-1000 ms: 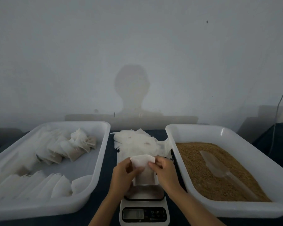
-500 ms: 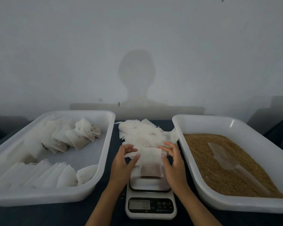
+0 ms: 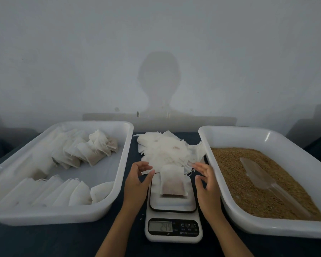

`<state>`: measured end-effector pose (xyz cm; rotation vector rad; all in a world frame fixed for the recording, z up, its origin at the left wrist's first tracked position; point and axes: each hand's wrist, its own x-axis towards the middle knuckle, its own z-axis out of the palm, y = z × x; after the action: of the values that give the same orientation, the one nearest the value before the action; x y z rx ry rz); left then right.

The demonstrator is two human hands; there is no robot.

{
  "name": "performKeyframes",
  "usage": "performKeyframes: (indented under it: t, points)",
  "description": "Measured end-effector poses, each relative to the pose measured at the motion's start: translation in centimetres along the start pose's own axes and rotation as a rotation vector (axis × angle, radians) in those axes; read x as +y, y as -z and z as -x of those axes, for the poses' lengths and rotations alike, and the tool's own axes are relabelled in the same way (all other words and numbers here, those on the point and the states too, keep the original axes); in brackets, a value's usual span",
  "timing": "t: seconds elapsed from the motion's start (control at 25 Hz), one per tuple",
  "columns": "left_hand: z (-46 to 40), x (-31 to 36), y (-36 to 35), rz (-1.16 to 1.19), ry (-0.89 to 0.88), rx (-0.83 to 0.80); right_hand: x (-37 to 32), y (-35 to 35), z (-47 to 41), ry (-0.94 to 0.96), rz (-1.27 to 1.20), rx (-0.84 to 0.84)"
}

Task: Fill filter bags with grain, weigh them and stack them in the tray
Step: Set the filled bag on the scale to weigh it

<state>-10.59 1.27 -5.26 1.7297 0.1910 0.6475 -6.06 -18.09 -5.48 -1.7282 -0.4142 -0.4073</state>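
Filled bag: your filter bag (image 3: 172, 182) lies flat on the platform of the scale (image 3: 173, 210), grain showing dark through its lower half, its top edge reaching back toward the loose pile behind.
Left hand: your left hand (image 3: 135, 184) hovers just left of the bag, not touching it; the grip is open, fingers loosely bent, thumb pointing toward the bag, nothing held.
Right hand: your right hand (image 3: 207, 184) hovers just right of the bag, also apart from it; this grip is open too, fingers spread and relaxed, holding nothing.
Scale readout: the display (image 3: 160, 226) is lit, but its digits are too blurred to read with confidence.
Empty bags: a loose pile of flat filter bags (image 3: 165, 151) lies on the desk (image 3: 44, 240) behind the scale, between the two trays.
Left tray: the white tray (image 3: 67, 214) on your left holds filled bags, one row (image 3: 50, 191) standing on edge along the near side and a looser group (image 3: 85, 149) leaning together toward the far side.
Right tray: the white grain tray (image 3: 267, 229) on your right holds brown grain (image 3: 235, 175), with a clear scoop (image 3: 258, 175) lying on top, blade toward the far end and handle toward you.
Backdrop: a plain wall (image 3: 63, 62) carries your shadow above the pile.
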Motion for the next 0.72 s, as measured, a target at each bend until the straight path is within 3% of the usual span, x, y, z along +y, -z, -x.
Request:
performKeyframes:
  t: [0.44,0.72]
  points:
    - [0.3,-0.5,-0.9,-0.053,0.028,-0.075,-0.1,-0.1,0.0,-0.048,0.006,-0.078]
    - [-2.1,1.2,-3.4,-0.405,0.103,-0.206,-1.3,-2.3,-3.3,-0.226,0.134,-0.224]
